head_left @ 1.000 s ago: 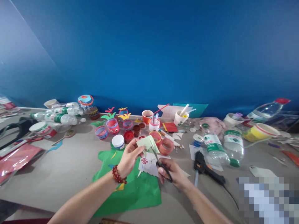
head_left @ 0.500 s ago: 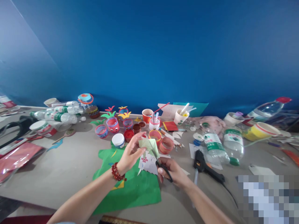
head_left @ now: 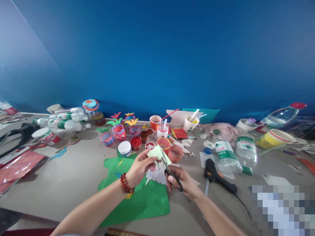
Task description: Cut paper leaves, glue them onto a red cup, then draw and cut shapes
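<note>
My left hand, with a red bead bracelet at the wrist, pinches a small pale green paper between thumb and fingers. In my right hand is a pair of black-handled scissors. Its blades point up and left and lie at the paper's right part. Both hands are above a green felt sheet and a white paper with a red flower drawing. Just beyond the hands stand pink-orange painted rings and a paint jar with a white lid.
A black glue gun with a cord lies to the right, beside plastic bottles. More bottles lie at the back left. Small painted cups with paper leaves stand at the back middle, before a blue wall.
My left hand has closed its fingers on the pale green paper and lowered slightly. The paper has tilted, and the scissors have shifted a little right with my right hand.
</note>
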